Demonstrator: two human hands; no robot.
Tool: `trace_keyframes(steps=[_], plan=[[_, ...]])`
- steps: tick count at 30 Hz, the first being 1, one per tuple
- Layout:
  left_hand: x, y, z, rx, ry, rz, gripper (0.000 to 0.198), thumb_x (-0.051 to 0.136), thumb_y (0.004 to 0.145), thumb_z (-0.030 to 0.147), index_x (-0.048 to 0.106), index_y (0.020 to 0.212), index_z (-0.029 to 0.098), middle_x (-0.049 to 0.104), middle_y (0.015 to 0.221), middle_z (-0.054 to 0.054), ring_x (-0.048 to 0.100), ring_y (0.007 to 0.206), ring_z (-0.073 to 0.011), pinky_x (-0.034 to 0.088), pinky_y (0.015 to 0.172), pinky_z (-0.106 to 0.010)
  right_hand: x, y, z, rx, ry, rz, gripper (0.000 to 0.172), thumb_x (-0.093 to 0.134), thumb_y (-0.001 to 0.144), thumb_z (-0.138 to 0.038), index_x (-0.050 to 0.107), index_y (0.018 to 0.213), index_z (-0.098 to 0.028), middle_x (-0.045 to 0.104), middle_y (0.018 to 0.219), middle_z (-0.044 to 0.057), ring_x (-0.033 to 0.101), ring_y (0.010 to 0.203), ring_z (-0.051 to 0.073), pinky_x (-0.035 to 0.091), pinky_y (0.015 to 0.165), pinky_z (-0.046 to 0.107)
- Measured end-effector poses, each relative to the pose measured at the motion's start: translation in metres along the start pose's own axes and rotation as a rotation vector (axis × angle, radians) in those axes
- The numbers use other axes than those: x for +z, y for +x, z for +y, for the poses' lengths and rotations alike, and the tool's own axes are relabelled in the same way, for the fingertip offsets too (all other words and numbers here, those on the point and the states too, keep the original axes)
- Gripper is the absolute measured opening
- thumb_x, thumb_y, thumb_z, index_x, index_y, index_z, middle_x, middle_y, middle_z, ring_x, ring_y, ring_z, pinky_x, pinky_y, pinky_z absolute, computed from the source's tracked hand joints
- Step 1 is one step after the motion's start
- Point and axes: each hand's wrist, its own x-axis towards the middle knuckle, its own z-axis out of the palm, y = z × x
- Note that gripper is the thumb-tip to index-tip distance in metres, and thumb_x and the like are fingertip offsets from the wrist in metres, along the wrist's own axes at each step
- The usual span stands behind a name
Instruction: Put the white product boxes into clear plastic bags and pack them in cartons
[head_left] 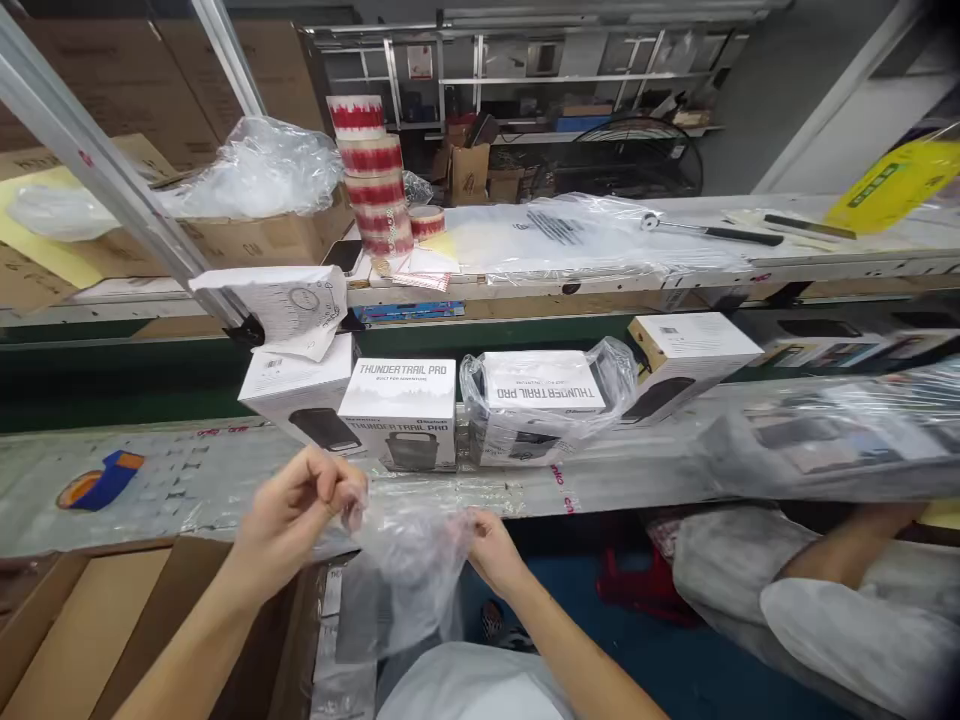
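Between my two hands hangs a clear plastic bag (420,560), thin and crumpled, over the near edge of the bench. My left hand (300,510) pinches its upper left edge, fingers curled. At the other side, my right hand (491,550) is closed on the bag's right edge. Just beyond them stands a white printed speaker box (397,390). To its right, another white box (544,380) sits in clear plastic. A third box (300,385) is behind my left hand, partly under a paper sheet (300,300).
An open carton (90,630) is at lower left. A blue and orange tape roll (101,480) lies on the bench. Stacked red-and-white tape rolls (371,180) stand on the shelf. Another box (694,350) stands right, near a co-worker's blurred arm (855,545) and wrapped goods (840,440).
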Motion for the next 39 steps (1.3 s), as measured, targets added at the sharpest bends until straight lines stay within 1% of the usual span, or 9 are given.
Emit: trace_keyframes(steps=[5,9,15,19,23,26,32,35,39], plan=[[-0.009,0.028,-0.031,0.308,0.487,-0.118,0.017,0.052,0.094,0.012,0.049,0.081,0.022,0.069,0.076,0.004,0.065,0.064,-0.0098,0.047,0.060,-0.019,-0.003,0.009,-0.049,-0.147,-0.279,0.209,0.049,0.077,0.076,-0.059,0.074,0.108,-0.023,0.071,0.112,0.011,0.066,0.105,0.027,0.053,0.096,0.042],[-0.012,0.041,-0.046,0.566,0.878,-0.253,0.020,0.034,0.099,0.009,0.052,0.100,0.018,0.064,0.070,0.003,0.058,0.051,-0.0117,0.037,0.044,-0.023,0.041,0.024,-0.105,-0.127,-0.469,-0.264,0.048,0.079,0.079,-0.052,0.070,0.115,-0.021,0.069,0.110,0.010,0.064,0.102,0.025,0.051,0.097,0.040],[-0.037,0.057,-0.046,0.891,1.126,-0.124,0.025,0.039,0.091,-0.001,0.056,0.108,0.007,0.072,0.081,-0.008,0.063,0.057,-0.0147,0.044,0.050,-0.026,0.089,0.053,-0.104,0.219,-0.029,-0.341,0.052,0.065,0.086,-0.065,0.066,0.108,-0.017,0.069,0.101,0.009,0.066,0.089,0.020,0.053,0.083,0.034],[-0.052,0.068,-0.059,0.557,1.105,-0.302,0.029,0.040,0.092,0.006,0.065,0.106,0.010,0.071,0.073,-0.007,0.063,0.054,-0.0192,0.040,0.045,-0.028,0.091,0.052,-0.089,0.267,0.027,-0.433,0.034,0.074,0.087,-0.046,0.057,0.094,-0.018,0.070,0.095,0.006,0.069,0.083,0.016,0.053,0.072,0.025],[-0.087,0.084,-0.079,-0.277,0.308,-1.056,0.044,0.047,0.098,0.051,0.067,0.075,0.020,0.063,0.054,-0.002,0.059,0.050,-0.0184,0.042,0.050,-0.027,0.049,0.072,-0.098,0.287,0.063,-0.663,0.024,0.063,0.096,-0.040,0.054,0.093,-0.018,0.073,0.091,0.007,0.071,0.067,0.013,0.051,0.054,0.019],[-0.106,0.091,-0.088,-0.409,-0.239,-1.337,0.059,0.053,0.084,0.075,0.069,0.065,0.021,0.066,0.060,-0.007,0.060,0.063,-0.0207,0.050,0.070,-0.033,0.014,0.092,-0.112,0.209,-0.301,-0.758,0.026,0.053,0.101,-0.037,0.065,0.097,-0.014,0.073,0.098,0.011,0.073,0.077,0.015,0.055,0.059,0.020],[-0.110,0.092,-0.111,-0.628,0.096,-1.331,0.070,0.089,0.058,0.049,0.065,0.119,0.026,0.073,0.104,-0.003,0.066,0.084,-0.0229,0.051,0.070,-0.026,-0.024,0.094,-0.121,0.093,-0.411,-0.662,0.031,0.048,0.104,-0.033,0.071,0.102,-0.013,0.076,0.081,0.009,0.071,0.062,0.014,0.056,0.057,0.020],[-0.117,0.088,-0.131,-0.551,0.337,-1.280,0.021,0.068,0.082,0.040,0.074,0.097,0.026,0.074,0.097,-0.003,0.066,0.090,-0.0229,0.050,0.079,-0.027,-0.044,0.085,-0.112,0.032,-0.389,-0.530,0.030,0.054,0.101,-0.036,0.074,0.102,-0.013,0.075,0.074,0.008,0.069,0.058,0.014,0.057,0.056,0.022],[-0.133,0.085,-0.149,-0.387,0.192,-0.939,0.031,0.054,0.093,0.047,0.079,0.091,0.028,0.076,0.098,-0.005,0.068,0.087,-0.0237,0.055,0.078,-0.031,-0.054,0.082,-0.092,-0.124,-0.545,-0.092,0.030,0.058,0.098,-0.042,0.075,0.107,-0.019,0.071,0.070,0.004,0.061,0.051,0.013,0.052,0.049,0.022]])
